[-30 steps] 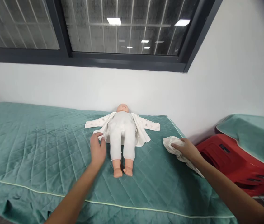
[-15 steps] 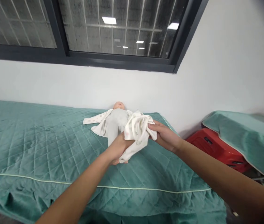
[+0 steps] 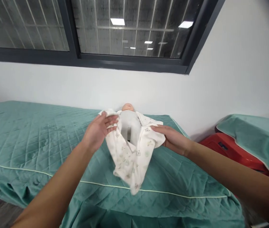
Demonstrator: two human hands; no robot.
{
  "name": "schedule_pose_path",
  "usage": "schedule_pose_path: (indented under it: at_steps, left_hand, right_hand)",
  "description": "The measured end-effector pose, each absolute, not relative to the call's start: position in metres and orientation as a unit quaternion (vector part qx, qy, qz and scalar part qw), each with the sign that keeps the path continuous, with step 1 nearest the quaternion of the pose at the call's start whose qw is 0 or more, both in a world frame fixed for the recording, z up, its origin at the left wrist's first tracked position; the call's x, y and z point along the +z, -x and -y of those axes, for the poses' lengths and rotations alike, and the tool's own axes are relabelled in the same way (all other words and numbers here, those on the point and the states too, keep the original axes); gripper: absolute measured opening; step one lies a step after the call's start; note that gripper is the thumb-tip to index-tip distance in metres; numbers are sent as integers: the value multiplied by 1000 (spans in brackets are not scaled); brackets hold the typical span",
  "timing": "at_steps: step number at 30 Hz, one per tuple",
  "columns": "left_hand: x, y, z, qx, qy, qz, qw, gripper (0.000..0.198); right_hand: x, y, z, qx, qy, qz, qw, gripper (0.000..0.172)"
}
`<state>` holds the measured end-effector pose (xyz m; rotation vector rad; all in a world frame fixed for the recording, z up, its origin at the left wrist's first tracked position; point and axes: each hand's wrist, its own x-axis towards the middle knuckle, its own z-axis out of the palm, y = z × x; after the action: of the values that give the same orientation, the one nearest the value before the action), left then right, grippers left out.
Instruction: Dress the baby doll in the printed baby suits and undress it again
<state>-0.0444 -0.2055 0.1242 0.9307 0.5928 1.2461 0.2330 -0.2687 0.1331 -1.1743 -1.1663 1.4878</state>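
Two bare hands hold one item between them at the centre of the frame. The left hand (image 3: 100, 130) is largely open, with its fingers nearly straight and pointing right. It holds the upper left edge of a small white printed cloth garment (image 3: 132, 155); the exact pinch is hidden behind the fingers. The right hand (image 3: 172, 139) is also flat-fingered and points left, with the garment's upper right edge draped over its fingers.

The garment is lifted clear of the bed and spread between the two hands. It hangs down towards the lower centre of the frame, with a V-shaped opening at its top.

A baby doll in a plain white bodysuit (image 3: 131, 125) shows through that opening. It lies on its back just above the centre of the frame, with its head towards the wall. The garment stands in the way of the doll's legs and feet. The white cloth at the doll's shoulders cannot be told apart with certainty from the held piece.

The doll rests on a teal quilted bedcover with pale piping (image 3: 29, 139), which fills the left and lower frame. At centre right a red plastic object (image 3: 234, 152) sits partly under a second teal cover (image 3: 255, 136). A plain white wall (image 3: 232, 79) stands behind, and a dark-framed window (image 3: 77, 58) runs across the upper frame.
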Motion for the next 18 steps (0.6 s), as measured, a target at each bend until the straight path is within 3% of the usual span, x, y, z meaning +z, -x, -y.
schedule_pose_path:
  at_steps: [2, 5, 7, 9, 10, 13, 15, 18]
  left_hand:
    - [125, 50, 211, 546, -475, -261, 639, 41]
    - [105, 34, 238, 422, -621, -278, 599, 55]
    - [77, 8, 261, 337, -706, -281, 556, 82]
    - [44, -21, 280, 379, -763, -332, 405, 112]
    - [29, -33, 285, 388, -788, -358, 316, 112]
    - [0, -50, 286, 372, -827, -403, 122, 81]
    - [-3, -42, 279, 354, -840, -400, 99, 67]
    - [15, -12, 266, 387, -816, -383, 192, 52]
  right_hand:
    - [134, -232, 268, 606, 453, 443, 481, 24]
    - [139, -223, 265, 605, 406, 386, 566, 19]
    - [144, -209, 261, 598, 378, 348, 615, 17]
    - [151, -191, 258, 596, 357, 319, 645, 16]
    - [154, -183, 258, 597, 348, 309, 653, 16]
    - [161, -168, 257, 597, 319, 314, 666, 15]
    - [161, -173, 256, 583, 304, 338, 674, 14]
    - [150, -199, 255, 526, 359, 350, 687, 10]
